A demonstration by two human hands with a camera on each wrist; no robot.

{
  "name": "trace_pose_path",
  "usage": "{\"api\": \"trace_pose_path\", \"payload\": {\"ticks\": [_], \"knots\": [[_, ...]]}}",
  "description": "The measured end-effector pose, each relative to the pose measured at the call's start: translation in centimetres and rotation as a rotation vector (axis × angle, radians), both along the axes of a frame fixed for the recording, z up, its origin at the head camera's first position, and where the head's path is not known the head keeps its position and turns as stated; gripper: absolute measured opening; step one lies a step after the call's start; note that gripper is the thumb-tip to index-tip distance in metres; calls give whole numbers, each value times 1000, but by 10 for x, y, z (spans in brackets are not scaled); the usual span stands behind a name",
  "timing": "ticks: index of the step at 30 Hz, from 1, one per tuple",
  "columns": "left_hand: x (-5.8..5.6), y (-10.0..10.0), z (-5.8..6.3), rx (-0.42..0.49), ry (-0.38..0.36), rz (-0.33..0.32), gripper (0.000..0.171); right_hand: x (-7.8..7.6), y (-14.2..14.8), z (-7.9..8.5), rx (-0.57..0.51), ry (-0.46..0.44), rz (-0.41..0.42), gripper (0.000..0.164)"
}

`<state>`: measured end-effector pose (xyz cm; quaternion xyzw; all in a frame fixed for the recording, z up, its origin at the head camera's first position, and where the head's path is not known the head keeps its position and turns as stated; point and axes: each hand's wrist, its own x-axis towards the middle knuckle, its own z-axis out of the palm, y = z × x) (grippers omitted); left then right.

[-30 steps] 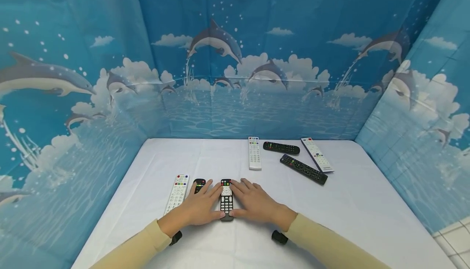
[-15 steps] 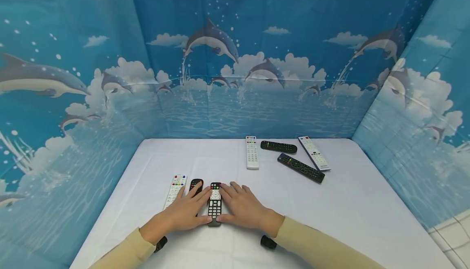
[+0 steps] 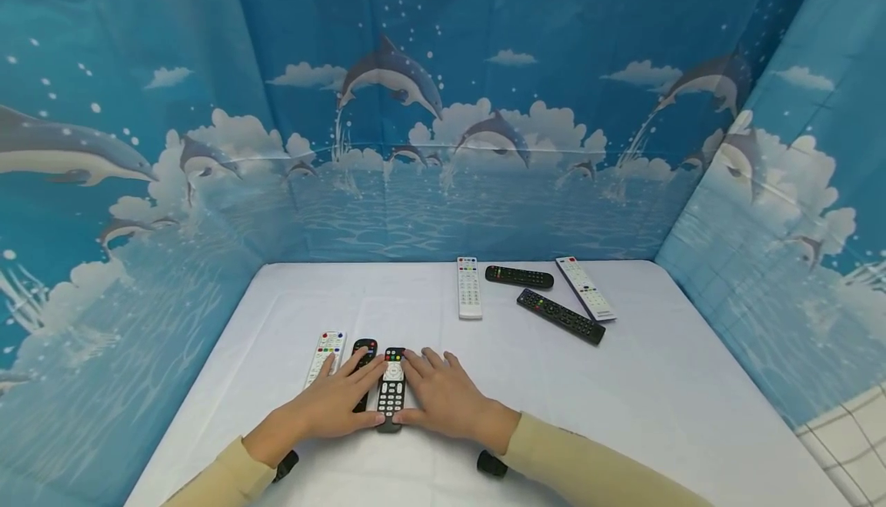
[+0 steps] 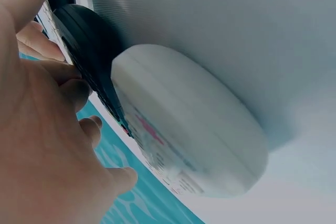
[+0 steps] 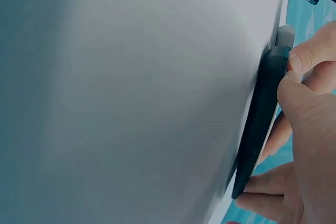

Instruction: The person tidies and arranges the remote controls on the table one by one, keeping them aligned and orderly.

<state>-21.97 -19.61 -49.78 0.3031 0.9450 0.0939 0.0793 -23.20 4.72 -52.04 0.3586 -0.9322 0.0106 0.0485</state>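
Note:
A black remote control with a white ring and white keys (image 3: 391, 399) lies upright between both hands on the white table. My left hand (image 3: 332, 403) touches its left edge with fingertips and thumb, fingers spread. My right hand (image 3: 450, 399) rests along the right edge, its fingers and thumb touching that side; the right wrist view shows fingertips and thumb against the dark remote's side (image 5: 262, 114). Partly covered by the left fingers is another black remote (image 3: 370, 345). Left of it lies a white remote (image 3: 325, 353), partly hidden by that hand; its rounded end (image 4: 184, 124) fills the left wrist view.
Toward the back lie a white remote (image 3: 469, 291), a black remote (image 3: 519, 276), a slanted black remote (image 3: 561, 316) and a white one with a dark edge (image 3: 585, 289). A blue dolphin-print curtain (image 3: 443, 207) encloses the table (image 3: 657, 399).
Both hands have slid the black remote with white keys leftward, closer to the black remote beside it. The head view has shifted slightly; the remotes at the back stay in place.

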Motion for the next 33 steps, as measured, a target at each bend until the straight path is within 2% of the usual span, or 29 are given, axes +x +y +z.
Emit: {"api": "trace_pose_path", "payload": {"ticks": [5, 15, 23, 33], "knots": [[0, -5, -3, -5, -10, 11, 85, 0, -4, -1, 0, 1, 6, 98], [2, -5, -1, -1, -17, 4, 85, 0, -4, -7, -1, 2, 7, 98], [0, -4, -3, 10, -13, 4, 85, 1, -2, -4, -1, -1, 3, 96], [-1, -5, -4, 4, -13, 7, 85, -1, -2, 2, 8, -45, 10, 97]]}}
